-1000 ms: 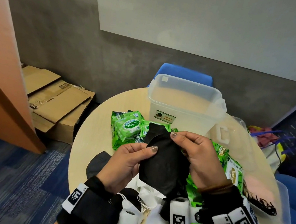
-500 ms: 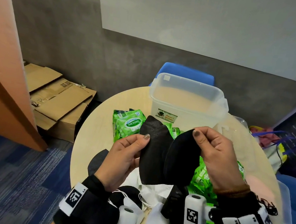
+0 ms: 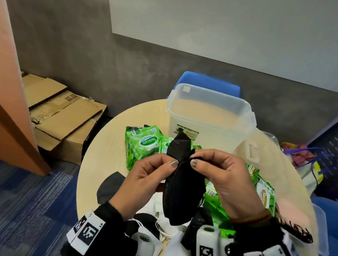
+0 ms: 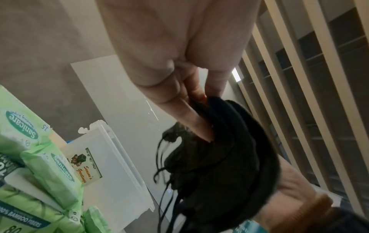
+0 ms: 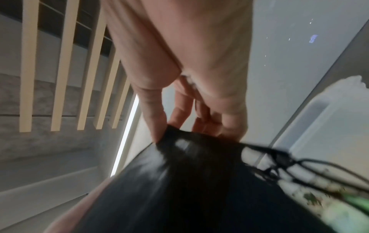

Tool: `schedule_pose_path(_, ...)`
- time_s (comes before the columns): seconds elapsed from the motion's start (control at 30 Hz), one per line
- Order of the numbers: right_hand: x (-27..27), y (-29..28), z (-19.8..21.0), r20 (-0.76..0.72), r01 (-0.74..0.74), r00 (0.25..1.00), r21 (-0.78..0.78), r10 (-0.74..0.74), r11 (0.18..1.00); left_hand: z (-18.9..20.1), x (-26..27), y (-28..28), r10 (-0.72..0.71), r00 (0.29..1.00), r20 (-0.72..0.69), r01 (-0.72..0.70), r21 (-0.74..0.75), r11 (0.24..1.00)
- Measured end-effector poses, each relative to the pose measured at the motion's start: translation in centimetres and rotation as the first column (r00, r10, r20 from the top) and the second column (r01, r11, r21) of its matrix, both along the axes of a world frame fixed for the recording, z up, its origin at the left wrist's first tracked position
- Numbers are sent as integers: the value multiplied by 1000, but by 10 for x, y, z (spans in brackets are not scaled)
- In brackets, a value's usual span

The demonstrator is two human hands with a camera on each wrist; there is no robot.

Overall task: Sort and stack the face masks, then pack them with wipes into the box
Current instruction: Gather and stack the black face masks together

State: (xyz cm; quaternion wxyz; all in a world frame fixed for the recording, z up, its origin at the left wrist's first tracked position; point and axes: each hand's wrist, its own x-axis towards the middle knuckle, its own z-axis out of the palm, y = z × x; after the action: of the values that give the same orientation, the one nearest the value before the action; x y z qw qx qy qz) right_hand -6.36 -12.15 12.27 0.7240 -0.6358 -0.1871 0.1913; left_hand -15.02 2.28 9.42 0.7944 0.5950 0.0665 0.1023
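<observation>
Both hands hold black face masks (image 3: 184, 185) up over the round table (image 3: 105, 145), pressed together flat. My left hand (image 3: 153, 175) pinches their left edge between thumb and fingers, and my right hand (image 3: 211, 172) pinches the upper right edge. In the left wrist view the black masks (image 4: 219, 165) hang from the fingers (image 4: 191, 123) with ear loops dangling. The right wrist view has the black masks (image 5: 199, 181) pinched at the top. Green wipes packs (image 3: 143, 143) lie behind, before the clear plastic box (image 3: 208, 113). White masks (image 3: 175, 255) and another black mask (image 3: 111, 186) lie below.
The clear lid (image 3: 255, 152) lies right of the box, with more green wipes packs (image 3: 264, 194) beside it. A blue chair (image 3: 208, 85) stands behind the table. Cardboard boxes (image 3: 62, 114) sit on the floor at the left. A bag (image 3: 308, 159) is at the right.
The two black masks, held apart half a second ago, have been brought together into one stack, and both hands have closed in on their top edge.
</observation>
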Motion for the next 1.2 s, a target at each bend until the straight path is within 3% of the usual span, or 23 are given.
schedule_pose_path(0.2,-13,8,-7,-12,95,995,48,-94,994,-1,-3,2,35,999,27,-37,58,998)
schedule_pose_path(0.4,-2,-5,-15,3,182,983,55,-182,982,-14,-4,11,137,990,-13,-137,16,990)
schedule_pose_path(0.63,22,-50,-11,47,180,982,75,-184,981,-20,-2,29,147,989,7,-146,-64,987)
schedule_pose_path(0.77,29,-66,-3,60,138,987,134,-147,981,-21,1,33,154,987,39,-155,30,987)
schedule_pose_path(1.0,21,-60,-4,116,61,991,92,-71,994,-29,0,32,145,988,55,-155,394,906)
schedule_pose_path(1.2,14,-53,0,150,-70,986,17,67,997,-28,-3,22,135,991,-25,-116,366,923)
